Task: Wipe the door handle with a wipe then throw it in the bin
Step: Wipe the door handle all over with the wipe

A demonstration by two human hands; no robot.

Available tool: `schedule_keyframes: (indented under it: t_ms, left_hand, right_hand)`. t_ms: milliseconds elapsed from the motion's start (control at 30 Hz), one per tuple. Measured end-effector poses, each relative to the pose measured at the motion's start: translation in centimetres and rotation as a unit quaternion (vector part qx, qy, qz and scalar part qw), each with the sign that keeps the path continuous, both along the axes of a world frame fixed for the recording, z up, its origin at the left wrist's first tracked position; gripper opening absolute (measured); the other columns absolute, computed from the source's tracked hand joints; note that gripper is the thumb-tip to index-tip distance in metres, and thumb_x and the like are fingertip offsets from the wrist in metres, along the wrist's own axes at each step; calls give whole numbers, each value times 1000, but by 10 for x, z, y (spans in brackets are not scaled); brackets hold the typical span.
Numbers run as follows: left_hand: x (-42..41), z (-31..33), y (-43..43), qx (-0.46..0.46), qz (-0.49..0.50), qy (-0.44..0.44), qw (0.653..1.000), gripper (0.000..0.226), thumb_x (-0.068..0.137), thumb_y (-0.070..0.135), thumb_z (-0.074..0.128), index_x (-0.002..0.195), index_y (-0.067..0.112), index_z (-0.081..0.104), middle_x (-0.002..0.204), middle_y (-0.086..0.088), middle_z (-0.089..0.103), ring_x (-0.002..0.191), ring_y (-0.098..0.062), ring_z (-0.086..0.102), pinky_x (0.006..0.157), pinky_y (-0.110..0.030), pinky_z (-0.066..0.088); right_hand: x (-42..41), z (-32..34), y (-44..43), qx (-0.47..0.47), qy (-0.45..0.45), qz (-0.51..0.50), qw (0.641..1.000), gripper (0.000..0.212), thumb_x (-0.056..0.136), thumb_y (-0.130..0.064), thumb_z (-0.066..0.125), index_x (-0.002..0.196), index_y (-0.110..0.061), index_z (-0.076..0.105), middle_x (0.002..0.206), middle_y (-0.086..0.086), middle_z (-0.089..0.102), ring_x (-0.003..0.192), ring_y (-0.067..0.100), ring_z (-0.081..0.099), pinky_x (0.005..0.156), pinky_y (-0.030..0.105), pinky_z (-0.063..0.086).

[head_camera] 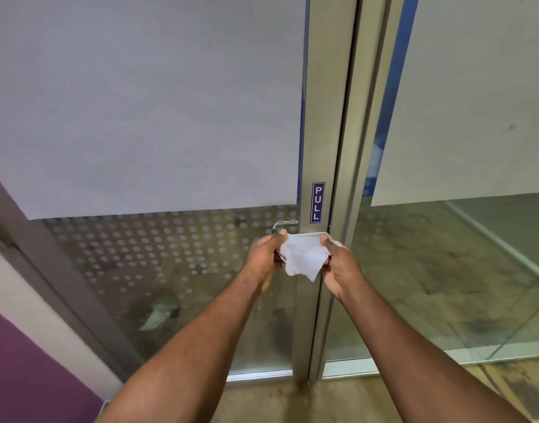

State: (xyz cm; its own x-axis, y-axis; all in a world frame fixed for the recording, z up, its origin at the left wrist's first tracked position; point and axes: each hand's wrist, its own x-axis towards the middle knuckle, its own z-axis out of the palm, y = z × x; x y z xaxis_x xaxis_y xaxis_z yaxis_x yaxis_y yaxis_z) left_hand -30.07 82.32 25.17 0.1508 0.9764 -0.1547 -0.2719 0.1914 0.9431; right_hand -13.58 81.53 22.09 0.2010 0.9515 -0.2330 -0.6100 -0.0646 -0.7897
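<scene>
— What's held?
— A crumpled white wipe (303, 257), soft and creased, stretched between both hands: the left hand (265, 260) pinches its left edge, the right hand (341, 268) grips the right.
— And the handle?
— The curved brushed-metal door handle (283, 225) sits just above the left thumb, on the dotted frosted-glass door (146, 245), beside a blue "PULL" sticker (317, 203).

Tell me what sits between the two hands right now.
In the head view, only the white wipe, pinched by left hand and right hand.
</scene>
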Motion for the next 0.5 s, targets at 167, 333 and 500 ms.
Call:
schedule_keyframes:
  t_ms: [167,333,500]
  left_hand:
    - [-22,9,39,-3,-9,-20,1000,27,96,24,68,106,-1,64,96,-21,65,89,-31,62,85,-48,51]
    - [-36,1,74,105,-24,184,977,28,89,26,78,73,13,58,72,-6,57,64,-16,51,59,-24,42]
    - [-38,-8,86,204,-20,354,912,37,86,49,75,72,23,53,62,10,53,54,-9,44,54,-28,36]
  right_hand:
    - [-6,-5,25,1,6,125,992,71,61,-37,96,113,1,66,67,3,60,35,1,32,31,17,29]
    - [-9,-11,27,-21,-105,243,964,54,51,-29,98,97,-9,77,73,4,69,46,7,51,46,21,40]
    - [-6,-15,31,53,89,109,989,66,79,-18,63,139,9,52,132,26,63,116,38,63,101,49,47]
